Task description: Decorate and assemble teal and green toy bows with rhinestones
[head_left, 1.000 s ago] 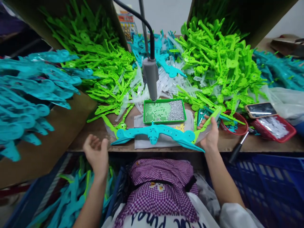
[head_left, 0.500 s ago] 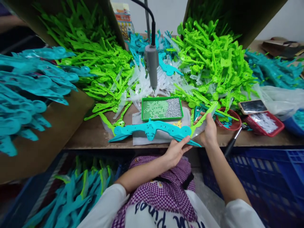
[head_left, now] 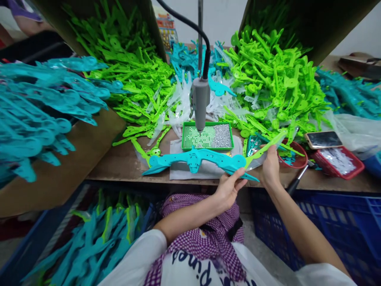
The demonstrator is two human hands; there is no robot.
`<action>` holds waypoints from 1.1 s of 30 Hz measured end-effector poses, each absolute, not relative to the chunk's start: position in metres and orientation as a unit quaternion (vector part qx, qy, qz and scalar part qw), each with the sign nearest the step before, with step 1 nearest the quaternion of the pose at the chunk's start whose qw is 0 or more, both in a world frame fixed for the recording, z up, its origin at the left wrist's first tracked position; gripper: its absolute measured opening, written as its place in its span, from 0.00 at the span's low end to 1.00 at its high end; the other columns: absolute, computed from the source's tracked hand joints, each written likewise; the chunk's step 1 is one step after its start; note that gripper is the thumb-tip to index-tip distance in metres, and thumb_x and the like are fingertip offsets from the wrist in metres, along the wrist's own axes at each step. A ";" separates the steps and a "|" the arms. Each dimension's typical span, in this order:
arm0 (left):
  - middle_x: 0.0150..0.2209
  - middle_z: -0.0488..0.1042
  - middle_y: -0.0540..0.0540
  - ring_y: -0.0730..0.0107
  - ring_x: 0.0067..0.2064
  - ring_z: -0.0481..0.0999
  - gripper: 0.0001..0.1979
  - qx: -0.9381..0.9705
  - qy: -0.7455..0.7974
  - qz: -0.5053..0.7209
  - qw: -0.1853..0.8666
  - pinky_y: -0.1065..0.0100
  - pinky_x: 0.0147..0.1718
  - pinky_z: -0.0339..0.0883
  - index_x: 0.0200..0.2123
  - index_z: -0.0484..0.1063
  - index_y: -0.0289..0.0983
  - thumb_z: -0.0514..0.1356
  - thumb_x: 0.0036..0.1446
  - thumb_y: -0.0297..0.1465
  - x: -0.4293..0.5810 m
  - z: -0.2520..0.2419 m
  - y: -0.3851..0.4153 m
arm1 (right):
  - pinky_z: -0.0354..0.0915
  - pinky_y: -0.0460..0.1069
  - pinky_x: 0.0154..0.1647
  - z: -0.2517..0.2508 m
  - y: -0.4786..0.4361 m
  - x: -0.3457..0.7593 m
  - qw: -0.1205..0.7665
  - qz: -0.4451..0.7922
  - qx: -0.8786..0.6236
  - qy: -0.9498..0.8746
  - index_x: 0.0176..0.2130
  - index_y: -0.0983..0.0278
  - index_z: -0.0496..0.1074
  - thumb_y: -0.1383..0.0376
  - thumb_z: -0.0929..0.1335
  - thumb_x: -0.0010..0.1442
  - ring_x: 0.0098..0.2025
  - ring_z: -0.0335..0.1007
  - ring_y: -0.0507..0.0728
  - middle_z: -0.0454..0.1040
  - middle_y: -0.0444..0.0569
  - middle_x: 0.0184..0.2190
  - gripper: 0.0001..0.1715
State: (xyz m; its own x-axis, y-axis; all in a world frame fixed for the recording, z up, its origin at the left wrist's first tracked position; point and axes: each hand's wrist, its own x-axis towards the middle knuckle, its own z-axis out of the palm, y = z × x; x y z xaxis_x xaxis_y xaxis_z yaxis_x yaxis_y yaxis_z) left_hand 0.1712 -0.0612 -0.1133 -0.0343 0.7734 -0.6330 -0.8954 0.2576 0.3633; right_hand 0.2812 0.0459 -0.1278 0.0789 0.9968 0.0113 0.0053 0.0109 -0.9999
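A teal plastic bow-shaped part (head_left: 195,161) lies along the front of the wooden bench (head_left: 119,165), on a white sheet. My left hand (head_left: 228,188) pinches the right tip of that teal part from below. My right hand (head_left: 270,167) grips a lime green arm piece (head_left: 266,147) that meets the teal part's right end. Just behind the part stands a green tray (head_left: 208,136) of small silver screws. A grey electric screwdriver (head_left: 200,102) hangs on its cable with its tip over the tray.
Heaps of lime green parts (head_left: 276,79) and teal parts (head_left: 35,115) cover the bench's back and left. At right sit a red bowl (head_left: 294,159), a red tray (head_left: 337,162) and a phone (head_left: 324,139). Blue crates (head_left: 327,226) stand below.
My left hand has come up from the lower left to the teal part's right tip. My right hand kept its hold on the green piece, which now points higher.
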 end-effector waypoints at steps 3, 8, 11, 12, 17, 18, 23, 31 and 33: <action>0.41 0.78 0.46 0.69 0.39 0.77 0.16 0.029 0.396 0.609 0.687 0.67 0.41 0.73 0.34 0.77 0.37 0.73 0.41 0.33 0.165 -0.130 -0.056 | 0.65 0.49 0.39 -0.126 0.044 0.285 0.536 0.451 -0.514 -0.494 0.40 0.60 0.70 0.46 0.67 0.55 0.35 0.68 0.53 0.71 0.43 0.33 0.22; 0.37 0.79 0.44 0.63 0.41 0.77 0.19 0.314 0.474 0.507 0.648 0.62 0.45 0.71 0.39 0.78 0.38 0.73 0.40 0.31 0.119 -0.145 -0.094 | 0.65 0.48 0.37 -0.131 0.040 0.280 0.574 0.475 -0.448 -0.493 0.38 0.59 0.69 0.55 0.73 0.50 0.30 0.67 0.51 0.70 0.40 0.28 0.18; 0.41 0.78 0.42 0.59 0.43 0.77 0.15 0.463 0.546 0.467 0.519 0.58 0.49 0.69 0.40 0.79 0.41 0.70 0.46 0.31 0.070 -0.134 -0.143 | 0.67 0.49 0.38 -0.141 0.037 0.283 0.538 0.537 -0.384 -0.524 0.42 0.57 0.68 0.55 0.74 0.49 0.33 0.70 0.52 0.73 0.41 0.32 0.21; 0.43 0.77 0.42 0.57 0.47 0.76 0.15 0.488 0.585 0.493 0.421 0.58 0.53 0.66 0.40 0.79 0.43 0.70 0.45 0.31 0.051 -0.128 -0.156 | 0.67 0.49 0.39 -0.145 0.036 0.285 0.516 0.550 -0.371 -0.541 0.42 0.57 0.68 0.56 0.74 0.48 0.35 0.71 0.52 0.73 0.42 0.34 0.22; 0.54 0.71 0.39 0.49 0.58 0.67 0.26 0.590 0.713 0.374 0.060 0.50 0.60 0.53 0.51 0.72 0.41 0.69 0.48 0.37 -0.040 -0.113 -0.157 | 0.72 0.54 0.42 -0.165 0.036 0.280 0.442 0.593 -0.383 -0.553 0.43 0.58 0.68 0.54 0.74 0.49 0.38 0.73 0.54 0.74 0.44 0.38 0.23; 0.53 0.73 0.40 0.51 0.56 0.70 0.23 0.628 0.710 0.313 0.061 0.51 0.58 0.56 0.52 0.71 0.40 0.66 0.53 0.38 -0.053 -0.114 -0.150 | 0.72 0.54 0.41 -0.168 0.037 0.278 0.430 0.600 -0.391 -0.551 0.44 0.57 0.68 0.53 0.74 0.50 0.38 0.74 0.54 0.74 0.44 0.38 0.24; 0.44 0.78 0.42 0.57 0.46 0.75 0.17 0.692 0.697 0.186 0.028 0.60 0.45 0.62 0.49 0.72 0.38 0.61 0.59 0.39 -0.081 -0.121 -0.131 | 0.73 0.53 0.36 -0.161 0.028 0.281 0.277 0.511 -0.466 -0.667 0.42 0.62 0.71 0.47 0.68 0.55 0.36 0.76 0.58 0.77 0.50 0.36 0.24; 0.42 0.78 0.44 0.60 0.45 0.75 0.16 0.698 0.686 0.201 0.036 0.62 0.43 0.62 0.47 0.74 0.39 0.61 0.59 0.40 -0.080 -0.120 -0.135 | 0.65 0.55 0.51 -0.114 -0.022 0.239 0.189 0.106 -0.372 -0.903 0.55 0.64 0.68 0.54 0.63 0.64 0.53 0.71 0.62 0.74 0.57 0.53 0.25; 0.44 0.78 0.44 0.60 0.46 0.75 0.16 0.693 0.689 0.209 0.042 0.62 0.45 0.62 0.48 0.73 0.39 0.60 0.60 0.40 -0.078 -0.121 -0.136 | 0.62 0.56 0.54 -0.119 -0.012 0.224 0.161 0.051 -0.311 -0.935 0.60 0.66 0.63 0.56 0.63 0.65 0.55 0.68 0.63 0.70 0.58 0.57 0.28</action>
State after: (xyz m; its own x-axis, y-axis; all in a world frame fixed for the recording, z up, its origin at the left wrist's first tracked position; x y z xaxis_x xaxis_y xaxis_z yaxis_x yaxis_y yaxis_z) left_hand -0.0778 -0.1364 -0.1207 -0.0367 0.9722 0.2312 0.9368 -0.0471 0.3468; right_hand 0.2242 -0.0122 -0.1192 -0.7539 0.5987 0.2703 0.5660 0.8009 -0.1953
